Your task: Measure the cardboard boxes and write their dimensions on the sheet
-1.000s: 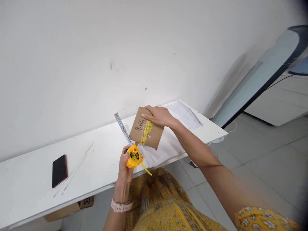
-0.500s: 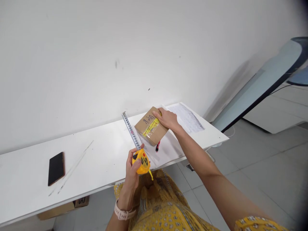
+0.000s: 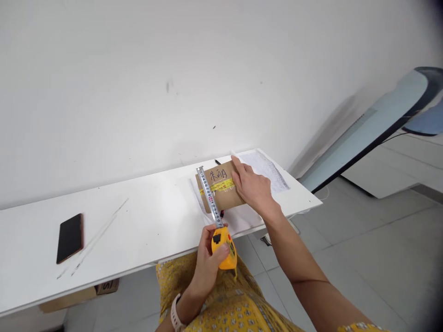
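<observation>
A small brown cardboard box (image 3: pixel 221 190) with yellow tape and black handwriting lies flat on the white table (image 3: pixel 148 221), on top of white papers. My right hand (image 3: pixel 252 188) rests on the box's right side and presses it down. My left hand (image 3: pixel 209 258) grips a yellow tape measure (image 3: pixel 224 249) at the table's front edge. Its metal blade (image 3: pixel 209 196) is pulled out and lies across the left part of the box top. A pen pokes out from under the box at front and back.
A black phone (image 3: pixel 70 237) lies on the left of the table. A printed sheet (image 3: pixel 265 168) lies at the right end. A cardboard box (image 3: pixel 78 297) sits under the table. A grey-blue device (image 3: pixel 370 122) leans against the wall to the right, above tiled floor.
The box went from tilted in my right hand to lying flat on the table. My left hand moved right and nearer with the tape measure, and the blade now lies over the box.
</observation>
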A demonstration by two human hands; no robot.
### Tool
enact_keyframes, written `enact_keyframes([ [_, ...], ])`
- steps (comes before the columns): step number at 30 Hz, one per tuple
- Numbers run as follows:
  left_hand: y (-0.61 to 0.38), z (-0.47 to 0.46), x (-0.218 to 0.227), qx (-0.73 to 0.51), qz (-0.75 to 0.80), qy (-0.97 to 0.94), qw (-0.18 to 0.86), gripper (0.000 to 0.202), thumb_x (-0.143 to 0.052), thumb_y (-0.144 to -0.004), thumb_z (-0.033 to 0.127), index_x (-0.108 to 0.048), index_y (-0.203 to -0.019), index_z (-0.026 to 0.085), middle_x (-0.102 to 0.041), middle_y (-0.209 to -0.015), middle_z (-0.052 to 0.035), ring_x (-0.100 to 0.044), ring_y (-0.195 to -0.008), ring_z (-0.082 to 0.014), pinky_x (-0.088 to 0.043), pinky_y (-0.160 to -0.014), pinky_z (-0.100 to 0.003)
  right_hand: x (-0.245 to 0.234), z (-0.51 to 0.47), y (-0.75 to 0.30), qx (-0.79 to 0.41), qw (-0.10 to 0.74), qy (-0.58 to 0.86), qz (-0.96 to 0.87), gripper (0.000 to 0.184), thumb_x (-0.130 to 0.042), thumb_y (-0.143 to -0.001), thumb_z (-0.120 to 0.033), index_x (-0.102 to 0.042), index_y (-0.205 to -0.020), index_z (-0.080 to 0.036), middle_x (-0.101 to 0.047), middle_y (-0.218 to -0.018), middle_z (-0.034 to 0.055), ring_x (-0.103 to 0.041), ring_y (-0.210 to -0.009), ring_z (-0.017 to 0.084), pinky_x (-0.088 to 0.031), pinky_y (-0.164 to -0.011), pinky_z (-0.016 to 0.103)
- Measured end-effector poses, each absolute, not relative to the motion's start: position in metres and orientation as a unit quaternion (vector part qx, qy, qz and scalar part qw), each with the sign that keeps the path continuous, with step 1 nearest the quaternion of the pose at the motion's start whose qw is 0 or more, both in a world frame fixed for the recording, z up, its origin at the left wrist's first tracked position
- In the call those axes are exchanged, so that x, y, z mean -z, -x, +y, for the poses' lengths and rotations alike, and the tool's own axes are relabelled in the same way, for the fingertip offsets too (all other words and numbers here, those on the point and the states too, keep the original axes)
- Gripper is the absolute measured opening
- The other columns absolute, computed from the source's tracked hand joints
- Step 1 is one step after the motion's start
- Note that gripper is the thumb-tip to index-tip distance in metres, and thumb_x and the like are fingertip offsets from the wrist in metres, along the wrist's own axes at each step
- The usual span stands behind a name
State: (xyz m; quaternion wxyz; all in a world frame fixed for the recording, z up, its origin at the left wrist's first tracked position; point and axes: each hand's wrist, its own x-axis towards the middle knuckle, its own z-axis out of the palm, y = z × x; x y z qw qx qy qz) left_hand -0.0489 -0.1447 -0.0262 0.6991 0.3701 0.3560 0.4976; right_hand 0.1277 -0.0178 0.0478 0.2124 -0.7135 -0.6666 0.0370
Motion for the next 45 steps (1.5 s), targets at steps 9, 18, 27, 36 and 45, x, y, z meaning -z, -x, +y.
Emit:
enact_keyframes([
  [9,0.037,-0.134,0.018,-0.451,0.379,-0.382,0.712,0.048,-0.083,-0.073,0.045,-0.054,-0.105,0.022,-0.063,-0.104,-0.0043,-0.058,-0.076,-0.0145,-0.051,-0.065,-0.028,-0.03,-0.035,-0.147,0.004,0.324,0.633,-0.703,0.044,-0.037,-0.098,-0.038,-0.047,-0.138,-0.023,-0.05,-0.15,0.0123,-0.051,-0.122,0.035,-0.053,-0.088,0.051],
  [18,0.033,-0.139,0.036,-0.436,0.364,-0.382,0.729,0.057,-0.086,-0.069,0.048,-0.052,-0.107,0.022,-0.064,-0.103,-0.0034,-0.058,-0.076,-0.0141,-0.051,-0.065,-0.027,-0.012,-0.028,-0.15,0.015,0.417,0.55,-0.724,0.032,-0.05,-0.096,-0.037,-0.054,-0.123,-0.021,-0.061,-0.123,0.0127,-0.053,-0.113,0.03,-0.044,-0.098,0.047],
  [27,0.036,-0.141,0.049,-0.427,0.372,-0.411,0.714,0.053,-0.084,-0.073,0.046,-0.053,-0.108,0.021,-0.062,-0.098,-0.0013,-0.056,-0.077,-0.0125,-0.049,-0.066,-0.025,-0.013,-0.019,-0.156,0.076,0.317,0.548,-0.77,0.045,-0.032,-0.103,-0.023,-0.053,-0.142,-0.033,-0.059,-0.126,0.0089,-0.048,-0.115,0.028,-0.035,-0.097,0.048],
  [36,0.037,-0.141,0.048,-0.42,0.379,-0.423,0.708,0.054,-0.085,-0.071,0.049,-0.055,-0.106,0.021,-0.06,-0.092,-0.0003,-0.054,-0.073,-0.0121,-0.048,-0.064,-0.025,-0.011,-0.018,-0.157,0.11,0.279,0.56,-0.772,0.058,-0.034,-0.1,-0.017,-0.045,-0.149,-0.045,-0.054,-0.128,0.009,-0.045,-0.111,0.03,-0.034,-0.09,0.047],
  [45,0.036,-0.14,0.044,-0.42,0.378,-0.424,0.708,0.055,-0.084,-0.071,0.05,-0.055,-0.107,0.021,-0.06,-0.094,-0.001,-0.054,-0.074,-0.0125,-0.048,-0.064,-0.025,-0.014,-0.019,-0.156,0.113,0.264,0.564,-0.774,0.056,-0.033,-0.101,-0.016,-0.051,-0.145,-0.046,-0.055,-0.126,0.0085,-0.044,-0.109,0.028,-0.032,-0.087,0.044],
])
